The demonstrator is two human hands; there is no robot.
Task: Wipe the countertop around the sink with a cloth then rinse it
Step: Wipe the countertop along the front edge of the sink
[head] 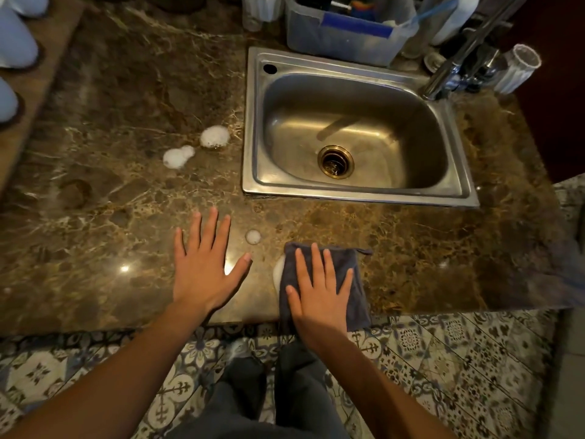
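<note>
The dark grey cloth [343, 274] is laid flat at the countertop [126, 191] front edge — long axis toward the sink [256, 122] — overhanging slightly. It is pressed by the flat right hand [319, 296], nothing gripped; the left hand [202, 267] is spread empty beside foam [253, 237].

Both bare forearms reach forward from the bottom of the view, converging slightly toward the worktop [95, 217] edge. The left hand [202, 267] lies palm down, fingers spread wide and straight, thumb angled out to the right, holding nothing. The right hand [319, 293] also lies flat, palm down, fingers extended and slightly apart, pressing on the dark cloth [354, 280] beneath it.
</note>
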